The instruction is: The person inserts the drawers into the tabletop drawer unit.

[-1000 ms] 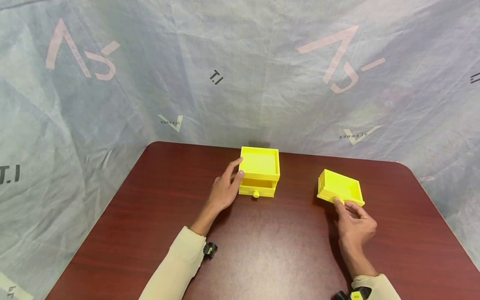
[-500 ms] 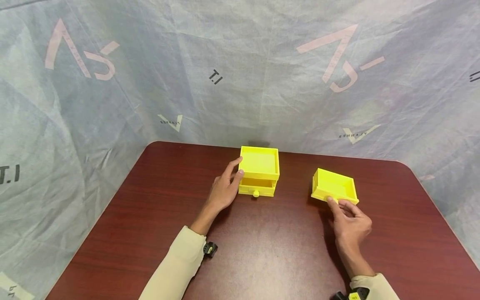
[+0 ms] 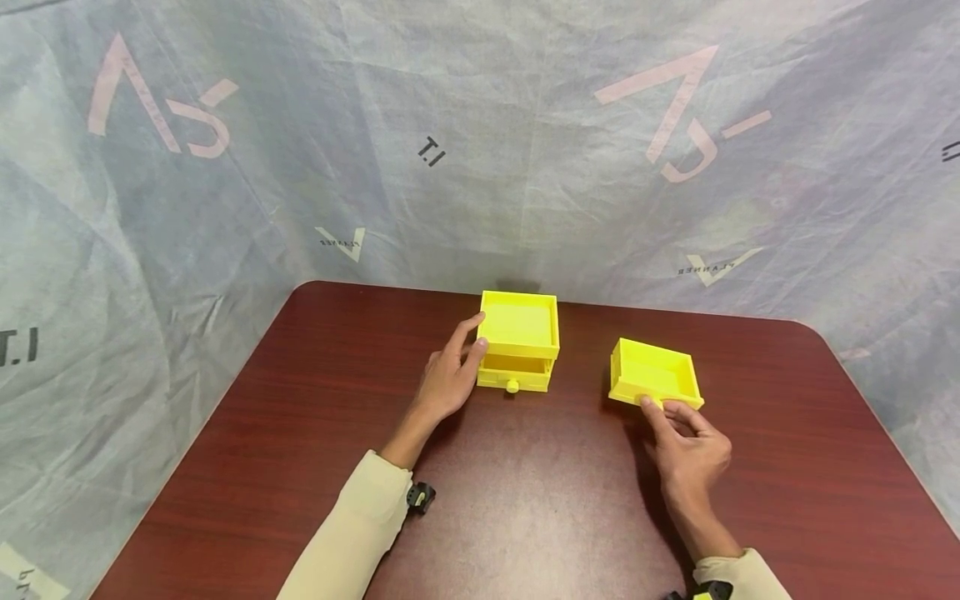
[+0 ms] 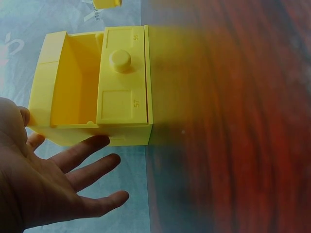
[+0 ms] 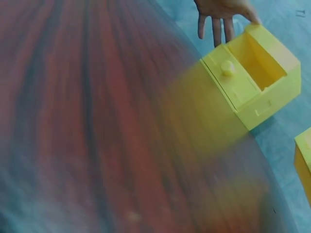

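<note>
Pinching yellow rectangular open-topped drawer [image 3: 660,368] at right: right hand [image 3: 692,450] | touching left side of yellow boxy plastic cabinet [image 3: 517,323]: left hand [image 3: 448,379], fingers spread

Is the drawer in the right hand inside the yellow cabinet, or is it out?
Out. The right hand holds the drawer beside the yellow cabinet, apart from it, and the upper slot stands open.

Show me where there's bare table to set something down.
The table is bare in front of the yellow box, between left hand and right hand, and also outward of each hand. A narrower bare gap separates box and drawer. It's crowded at the box's left side, where the left hand touches, and around the drawer the right hand pinches.
</note>
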`<state>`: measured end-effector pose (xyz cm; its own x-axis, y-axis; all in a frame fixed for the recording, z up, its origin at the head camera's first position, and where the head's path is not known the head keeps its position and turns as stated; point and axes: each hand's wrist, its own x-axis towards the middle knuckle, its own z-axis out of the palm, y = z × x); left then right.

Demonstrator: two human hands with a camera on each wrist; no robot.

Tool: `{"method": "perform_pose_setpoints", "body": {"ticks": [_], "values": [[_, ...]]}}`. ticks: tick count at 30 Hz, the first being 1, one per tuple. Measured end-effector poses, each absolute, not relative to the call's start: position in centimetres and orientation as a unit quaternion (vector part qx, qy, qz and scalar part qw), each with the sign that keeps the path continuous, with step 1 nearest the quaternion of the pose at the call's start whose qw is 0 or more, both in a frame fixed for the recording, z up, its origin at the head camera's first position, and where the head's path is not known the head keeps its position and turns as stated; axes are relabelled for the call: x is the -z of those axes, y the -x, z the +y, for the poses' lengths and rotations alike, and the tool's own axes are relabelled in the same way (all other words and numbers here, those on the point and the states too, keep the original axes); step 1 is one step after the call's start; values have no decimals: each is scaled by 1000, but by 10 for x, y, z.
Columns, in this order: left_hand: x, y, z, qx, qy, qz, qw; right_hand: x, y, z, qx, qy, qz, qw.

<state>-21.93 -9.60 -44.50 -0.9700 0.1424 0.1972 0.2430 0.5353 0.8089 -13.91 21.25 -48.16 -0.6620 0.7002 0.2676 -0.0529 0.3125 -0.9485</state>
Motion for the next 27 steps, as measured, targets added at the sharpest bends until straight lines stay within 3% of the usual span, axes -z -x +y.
{"method": "perform_pose_setpoints", "body": {"ticks": [12, 27], "values": [[444, 220, -97, 469, 110, -875, 52, 478, 129, 196, -628, 206, -688, 300], [446, 220, -97, 471, 112, -874, 48, 485, 125, 188, -611, 153, -706, 324]]}}
